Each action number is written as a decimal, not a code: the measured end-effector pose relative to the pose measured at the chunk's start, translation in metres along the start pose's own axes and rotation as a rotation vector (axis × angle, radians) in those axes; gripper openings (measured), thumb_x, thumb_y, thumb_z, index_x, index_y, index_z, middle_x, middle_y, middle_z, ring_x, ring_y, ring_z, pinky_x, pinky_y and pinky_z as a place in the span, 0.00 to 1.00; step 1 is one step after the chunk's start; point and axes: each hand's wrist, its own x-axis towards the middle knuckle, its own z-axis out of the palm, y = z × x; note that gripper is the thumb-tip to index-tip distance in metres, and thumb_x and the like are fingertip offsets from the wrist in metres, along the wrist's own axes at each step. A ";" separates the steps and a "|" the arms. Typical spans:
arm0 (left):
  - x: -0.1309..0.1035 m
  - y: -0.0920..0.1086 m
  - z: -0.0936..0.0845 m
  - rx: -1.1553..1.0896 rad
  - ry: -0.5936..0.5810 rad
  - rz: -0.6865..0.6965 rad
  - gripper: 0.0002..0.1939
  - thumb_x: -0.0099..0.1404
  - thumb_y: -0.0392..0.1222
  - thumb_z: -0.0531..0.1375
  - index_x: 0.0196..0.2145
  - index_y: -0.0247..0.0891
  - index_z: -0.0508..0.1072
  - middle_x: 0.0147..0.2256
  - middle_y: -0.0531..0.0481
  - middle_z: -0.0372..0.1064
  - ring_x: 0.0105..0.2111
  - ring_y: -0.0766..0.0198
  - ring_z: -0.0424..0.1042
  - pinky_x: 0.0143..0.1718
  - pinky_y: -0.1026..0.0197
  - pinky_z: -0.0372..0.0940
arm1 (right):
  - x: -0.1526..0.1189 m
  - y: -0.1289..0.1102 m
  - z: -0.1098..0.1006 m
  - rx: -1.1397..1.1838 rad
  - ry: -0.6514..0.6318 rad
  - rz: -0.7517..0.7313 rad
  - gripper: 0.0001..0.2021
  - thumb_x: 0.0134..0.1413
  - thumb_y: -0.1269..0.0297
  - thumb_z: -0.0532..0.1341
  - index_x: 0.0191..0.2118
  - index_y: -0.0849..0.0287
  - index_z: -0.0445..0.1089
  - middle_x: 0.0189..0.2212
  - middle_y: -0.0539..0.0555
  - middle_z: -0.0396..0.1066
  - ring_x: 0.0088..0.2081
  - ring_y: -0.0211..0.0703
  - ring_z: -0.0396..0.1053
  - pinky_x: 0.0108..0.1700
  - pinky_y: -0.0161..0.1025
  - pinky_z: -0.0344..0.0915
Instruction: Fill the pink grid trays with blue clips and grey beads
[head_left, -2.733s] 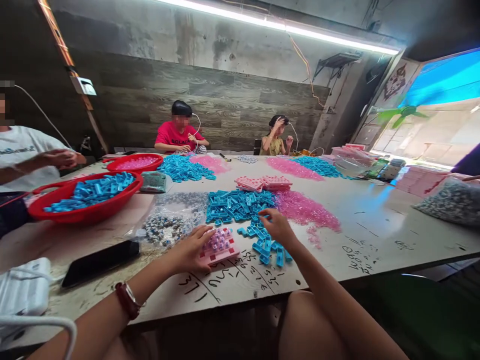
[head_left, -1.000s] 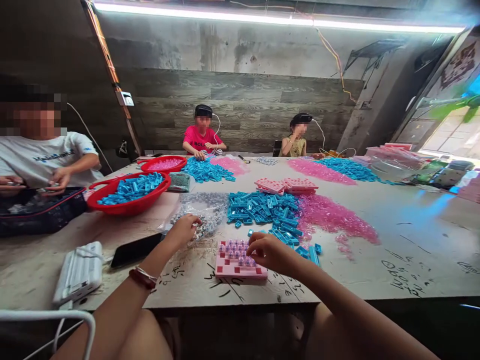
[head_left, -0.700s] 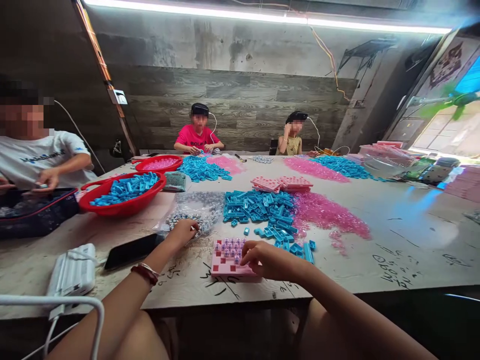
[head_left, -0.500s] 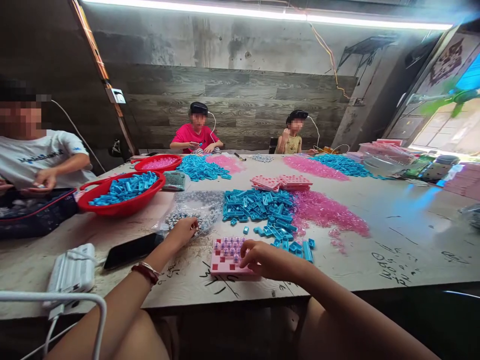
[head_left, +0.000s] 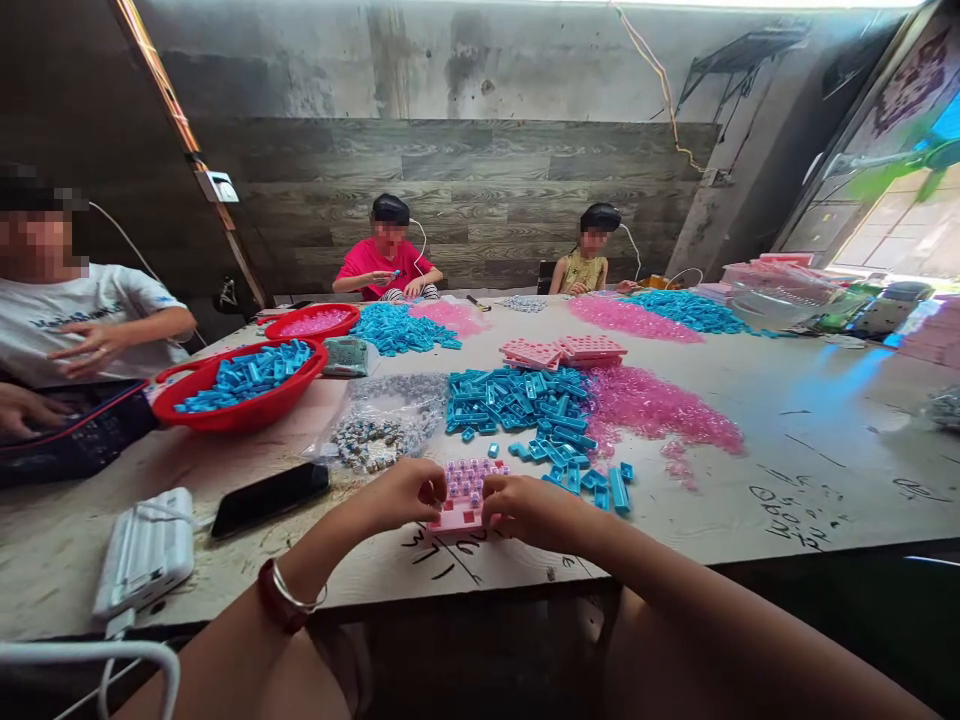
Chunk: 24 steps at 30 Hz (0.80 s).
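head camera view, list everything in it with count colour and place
square-holed tray: 1, pink, front centre
cubes: uncounted, purplish, in that tray
blue plastic pieces: uncounted, blue, several piles and front red basket
translucent pieces: uncounted, pink, several heaps and rear red basket
stacked trays: uncounted, pink, behind near blue pile
red baskets: 2, red, left
bead bag: 1, clear, left of centre
phone: 1, black, front left
charger-like block: 1, white, front left
tub: 1, clear, far right
fan: 1, green, upper right
co-workers: 3, white, red, yellow tops, left and far side
table: 1, whitish, beneath
left hand: 1, bare, tray's left
right hand: 1, bare, tray's right
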 end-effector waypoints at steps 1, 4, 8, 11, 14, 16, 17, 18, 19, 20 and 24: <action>0.000 0.002 0.002 0.023 -0.018 0.005 0.06 0.47 0.32 0.60 0.27 0.34 0.69 0.25 0.55 0.64 0.26 0.68 0.63 0.26 0.68 0.56 | 0.000 0.001 0.000 -0.002 0.012 0.003 0.10 0.47 0.78 0.58 0.33 0.58 0.73 0.37 0.52 0.67 0.33 0.34 0.65 0.34 0.31 0.58; 0.000 0.003 0.003 0.063 -0.040 -0.008 0.07 0.47 0.32 0.61 0.27 0.34 0.70 0.25 0.55 0.64 0.26 0.69 0.62 0.25 0.69 0.54 | -0.001 0.004 -0.001 -0.014 0.045 0.004 0.09 0.47 0.76 0.59 0.35 0.58 0.72 0.35 0.52 0.68 0.32 0.35 0.65 0.32 0.31 0.58; 0.001 0.004 0.005 0.114 -0.047 -0.034 0.06 0.47 0.34 0.62 0.26 0.34 0.70 0.24 0.56 0.62 0.25 0.69 0.61 0.23 0.69 0.51 | -0.005 0.011 -0.007 -0.072 0.150 0.018 0.12 0.44 0.77 0.60 0.37 0.60 0.70 0.35 0.54 0.68 0.35 0.39 0.65 0.34 0.33 0.59; 0.002 0.007 0.008 0.162 -0.065 -0.071 0.05 0.47 0.34 0.63 0.26 0.34 0.71 0.24 0.55 0.63 0.25 0.69 0.60 0.24 0.69 0.50 | -0.009 0.018 -0.012 -0.078 0.293 0.085 0.12 0.44 0.79 0.58 0.36 0.61 0.69 0.34 0.54 0.68 0.35 0.39 0.65 0.37 0.35 0.60; 0.002 0.011 0.010 0.154 -0.070 -0.082 0.07 0.47 0.32 0.62 0.28 0.34 0.72 0.24 0.55 0.63 0.24 0.69 0.61 0.23 0.69 0.51 | -0.012 0.022 -0.015 -0.040 0.365 0.116 0.10 0.44 0.79 0.58 0.34 0.61 0.69 0.31 0.53 0.68 0.32 0.38 0.65 0.35 0.35 0.61; 0.002 0.013 0.011 0.152 -0.076 -0.071 0.07 0.47 0.31 0.60 0.28 0.34 0.72 0.24 0.55 0.64 0.24 0.69 0.61 0.23 0.69 0.51 | -0.013 0.022 -0.016 -0.016 0.373 0.112 0.09 0.44 0.78 0.57 0.33 0.61 0.69 0.31 0.53 0.68 0.32 0.37 0.64 0.34 0.34 0.61; 0.002 0.013 0.011 0.159 -0.076 -0.067 0.07 0.47 0.30 0.60 0.28 0.34 0.72 0.24 0.55 0.64 0.25 0.69 0.61 0.24 0.69 0.51 | -0.013 0.022 -0.016 -0.004 0.374 0.108 0.09 0.44 0.78 0.57 0.33 0.61 0.69 0.31 0.53 0.68 0.32 0.37 0.64 0.34 0.34 0.61; 0.003 0.013 0.012 0.168 -0.071 -0.067 0.06 0.47 0.29 0.60 0.27 0.34 0.73 0.24 0.55 0.64 0.25 0.69 0.61 0.24 0.69 0.51 | -0.013 0.021 -0.017 0.007 0.372 0.104 0.09 0.44 0.78 0.57 0.33 0.61 0.69 0.31 0.53 0.68 0.32 0.37 0.64 0.33 0.34 0.61; 0.003 0.013 0.012 0.179 -0.064 -0.070 0.06 0.47 0.29 0.60 0.26 0.34 0.73 0.24 0.55 0.64 0.25 0.69 0.61 0.24 0.69 0.51 | -0.013 0.020 -0.017 0.017 0.370 0.100 0.10 0.44 0.79 0.57 0.33 0.61 0.69 0.31 0.53 0.68 0.32 0.37 0.64 0.33 0.33 0.61; 0.004 0.012 0.012 0.190 -0.058 -0.077 0.05 0.47 0.30 0.61 0.26 0.33 0.73 0.24 0.54 0.64 0.25 0.69 0.61 0.24 0.69 0.51 | -0.013 0.019 -0.017 0.025 0.365 0.098 0.10 0.44 0.79 0.57 0.33 0.61 0.70 0.31 0.53 0.68 0.31 0.36 0.64 0.33 0.33 0.61; 0.003 0.012 0.012 0.244 -0.085 -0.047 0.03 0.47 0.29 0.61 0.24 0.33 0.73 0.23 0.53 0.64 0.25 0.68 0.61 0.26 0.68 0.52 | -0.013 0.016 -0.017 0.036 0.341 0.110 0.09 0.44 0.78 0.57 0.33 0.61 0.70 0.31 0.53 0.68 0.30 0.35 0.63 0.32 0.33 0.61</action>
